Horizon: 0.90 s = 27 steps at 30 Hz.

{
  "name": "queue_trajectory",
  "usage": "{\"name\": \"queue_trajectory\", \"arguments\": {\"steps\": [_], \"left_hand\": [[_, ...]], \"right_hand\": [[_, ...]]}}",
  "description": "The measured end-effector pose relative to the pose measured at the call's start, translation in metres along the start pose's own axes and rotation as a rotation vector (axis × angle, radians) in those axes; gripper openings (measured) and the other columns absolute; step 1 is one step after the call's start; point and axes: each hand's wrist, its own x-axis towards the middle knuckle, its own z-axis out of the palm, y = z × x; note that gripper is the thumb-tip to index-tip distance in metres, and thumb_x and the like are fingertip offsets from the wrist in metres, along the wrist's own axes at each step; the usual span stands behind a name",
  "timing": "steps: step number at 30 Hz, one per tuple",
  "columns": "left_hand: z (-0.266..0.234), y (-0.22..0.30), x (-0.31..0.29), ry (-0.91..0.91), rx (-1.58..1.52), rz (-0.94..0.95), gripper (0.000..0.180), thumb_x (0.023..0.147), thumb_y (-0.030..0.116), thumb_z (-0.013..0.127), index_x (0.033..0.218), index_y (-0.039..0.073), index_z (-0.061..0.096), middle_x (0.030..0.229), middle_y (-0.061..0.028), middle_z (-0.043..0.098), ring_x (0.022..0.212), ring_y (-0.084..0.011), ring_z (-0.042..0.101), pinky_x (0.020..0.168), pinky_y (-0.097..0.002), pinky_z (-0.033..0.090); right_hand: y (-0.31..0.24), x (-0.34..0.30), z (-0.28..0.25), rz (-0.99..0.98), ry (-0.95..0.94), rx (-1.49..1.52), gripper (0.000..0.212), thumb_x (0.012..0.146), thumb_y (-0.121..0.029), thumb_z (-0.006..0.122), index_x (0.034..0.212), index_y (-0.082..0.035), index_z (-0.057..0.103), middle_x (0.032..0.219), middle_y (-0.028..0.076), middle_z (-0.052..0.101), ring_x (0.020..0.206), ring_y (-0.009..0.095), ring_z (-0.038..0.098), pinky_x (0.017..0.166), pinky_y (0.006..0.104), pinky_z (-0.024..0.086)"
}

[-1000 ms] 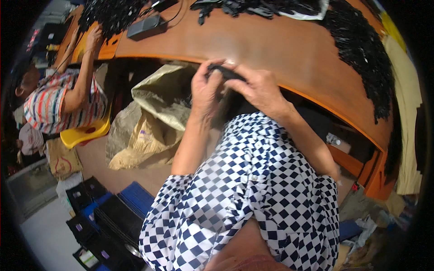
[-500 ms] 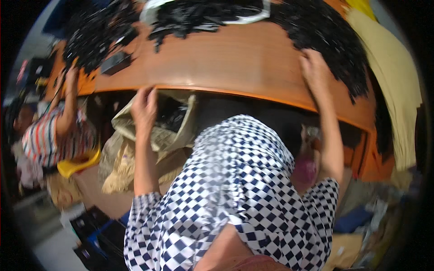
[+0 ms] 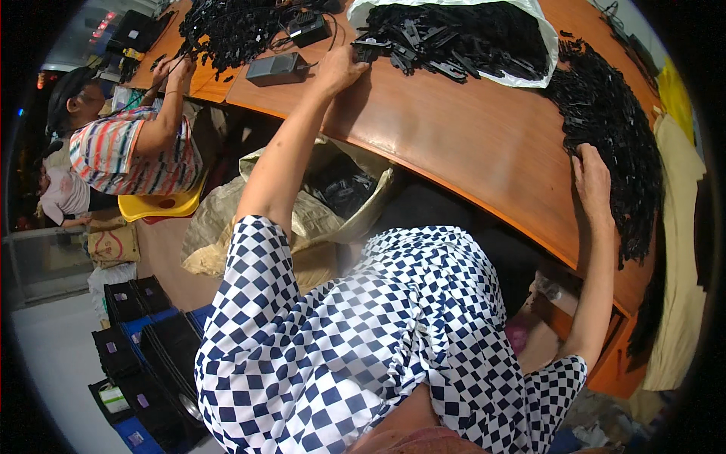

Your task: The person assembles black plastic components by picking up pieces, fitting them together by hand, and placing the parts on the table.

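My left hand (image 3: 340, 72) reaches over the table to the left end of a white bag (image 3: 551, 47) spilling thin black plastic pieces (image 3: 446, 38). Its fingers are closed at the tips on a black piece at the heap's edge. Farther right, my right hand (image 3: 592, 178) touches the near side of a long pile of similar black pieces (image 3: 616, 113). The fingers there are bent and drawn together; whatever lies between them is hidden. Beside my left wrist sits a dark grey box-shaped device (image 3: 276, 69) with a cord.
Under the brown table (image 3: 446, 129), an open woven sack (image 3: 355, 219) holds black pieces. At left a co-worker in a striped shirt (image 3: 128, 155) sits on a yellow chair (image 3: 162, 206) by another black heap (image 3: 227, 30). Black boxes (image 3: 144, 363) stand on the floor lower left.
My left hand has moved from the table's near edge up to the black pieces by the white bag. The view has swung left; my right hand stays by its pile.
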Motion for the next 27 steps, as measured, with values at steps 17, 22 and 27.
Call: {"name": "queue_trajectory", "arguments": {"steps": [17,22,27], "left_hand": [[-0.008,0.026,-0.050,-0.245,0.099,0.236,0.032,0.078,0.017,0.068,0.103,0.001,0.056,0.092,-0.0213,0.063,0.087,-0.0385,0.061,0.076,-0.0430,0.048],[0.000,0.055,-0.079,-0.242,-0.609,0.082,0.037,0.078,0.012,0.071,0.108,0.001,0.053,0.085,-0.0113,0.063,0.076,-0.0247,0.062,0.071,-0.0341,0.052],[0.019,0.118,-0.113,-0.420,-1.592,-0.164,0.042,0.076,0.002,0.074,0.112,0.003,0.053,0.097,-0.0041,0.063,0.080,-0.0107,0.061,0.072,-0.0235,0.052]], "right_hand": [[-0.125,0.037,0.043,0.151,-0.011,0.842,0.019,0.084,-0.003,0.060,0.102,-0.003,0.056,0.076,0.002,0.056,0.066,0.009,0.057,0.061,0.0236,0.048],[-0.162,0.030,0.041,0.242,0.085,1.033,0.009,0.084,-0.003,0.063,0.091,0.000,0.058,0.081,0.007,0.064,0.073,0.012,0.066,0.064,0.0219,0.051],[-0.200,0.027,0.043,0.294,0.286,1.228,0.013,0.083,-0.002,0.067,0.094,-0.001,0.061,0.086,0.005,0.065,0.075,0.010,0.063,0.065,0.0236,0.052]]}}
